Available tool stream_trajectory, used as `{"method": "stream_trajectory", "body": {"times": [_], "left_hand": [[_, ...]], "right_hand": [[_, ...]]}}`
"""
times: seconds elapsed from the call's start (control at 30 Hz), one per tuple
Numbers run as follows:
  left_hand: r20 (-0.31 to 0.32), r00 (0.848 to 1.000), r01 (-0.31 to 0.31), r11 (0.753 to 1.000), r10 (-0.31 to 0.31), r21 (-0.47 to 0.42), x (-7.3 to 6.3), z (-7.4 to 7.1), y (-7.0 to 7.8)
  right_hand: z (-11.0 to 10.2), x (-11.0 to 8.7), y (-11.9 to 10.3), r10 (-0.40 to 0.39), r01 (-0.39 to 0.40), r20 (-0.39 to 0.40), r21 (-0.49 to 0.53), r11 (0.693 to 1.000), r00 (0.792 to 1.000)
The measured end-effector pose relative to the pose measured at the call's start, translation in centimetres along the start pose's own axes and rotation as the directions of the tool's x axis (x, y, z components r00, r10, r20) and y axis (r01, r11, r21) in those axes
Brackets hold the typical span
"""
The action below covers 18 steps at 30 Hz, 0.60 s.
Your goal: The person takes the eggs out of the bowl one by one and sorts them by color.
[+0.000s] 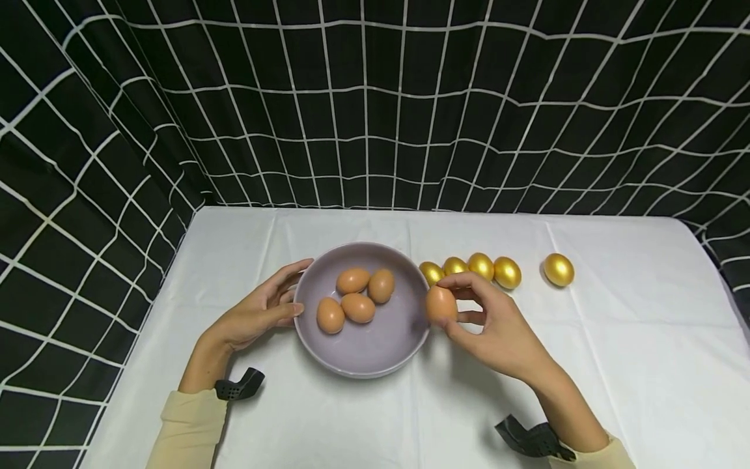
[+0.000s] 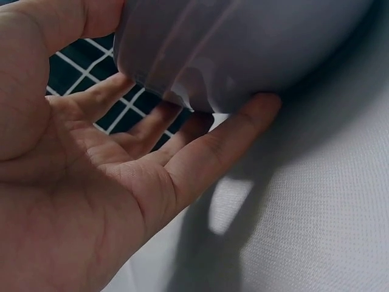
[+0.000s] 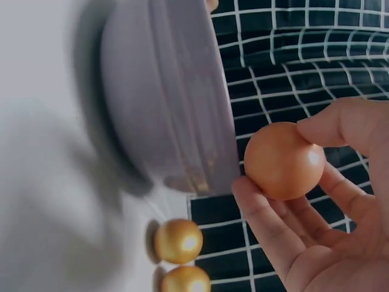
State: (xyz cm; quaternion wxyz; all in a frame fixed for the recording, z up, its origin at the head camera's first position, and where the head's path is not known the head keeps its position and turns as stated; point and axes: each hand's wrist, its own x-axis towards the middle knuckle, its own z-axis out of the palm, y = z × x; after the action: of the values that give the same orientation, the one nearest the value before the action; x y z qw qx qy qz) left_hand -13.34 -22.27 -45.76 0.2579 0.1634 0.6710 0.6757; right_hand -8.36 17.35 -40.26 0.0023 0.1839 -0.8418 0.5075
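A mauve bowl (image 1: 363, 355) stands on the white cloth, with several brown eggs (image 1: 359, 308) grouped inside it. My left hand (image 1: 260, 309) holds the bowl by its left side, thumb at the rim. From the left wrist view, the fingers reach around the bowl's outer wall (image 2: 243, 48). At the opposite rim, my right hand (image 1: 489, 326) pinches another brown egg (image 1: 441, 305) between thumb and fingers. In the right wrist view this held egg (image 3: 284, 160) is right beside the bowl's rim, at about rim height.
Several gold eggs (image 1: 480, 266) lie in a row behind the right hand, the nearest close to the bowl. One gold egg (image 1: 558, 270) lies apart, farther right. A black cloth with a white grid (image 1: 375, 117) rises behind the table and along its left side.
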Motion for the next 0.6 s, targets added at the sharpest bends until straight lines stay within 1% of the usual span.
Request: {"method": "stream_trajectory", "body": {"times": [0.17,0.37,0.43,0.6], "left_hand": [[-0.007,1.0,0.003,1.0,-0.003,-0.005,0.0,0.1,0.1],[-0.006,1.0,0.002,1.0,-0.002,0.001,-0.1,0.0,0.0],[-0.006,1.0,0.001,1.0,-0.001,0.002,-0.1,0.0,0.0],[-0.004,1.0,-0.001,1.0,0.001,-0.002,0.0,0.1,-0.1]], "right_hand": [[-0.4,-0.8,0.9,0.017,-0.018,-0.024,-0.035,0.999,1.0],[-0.3,-1.7,2.0,0.079,-0.079,-0.005,-0.109,0.991,0.997],[-0.1,-2.0,2.5,0.089,-0.089,-0.007,-0.132,0.987,0.996],[0.5,-2.8,3.3,0.09,-0.093,-0.022,-0.239,0.967,0.996]]}}
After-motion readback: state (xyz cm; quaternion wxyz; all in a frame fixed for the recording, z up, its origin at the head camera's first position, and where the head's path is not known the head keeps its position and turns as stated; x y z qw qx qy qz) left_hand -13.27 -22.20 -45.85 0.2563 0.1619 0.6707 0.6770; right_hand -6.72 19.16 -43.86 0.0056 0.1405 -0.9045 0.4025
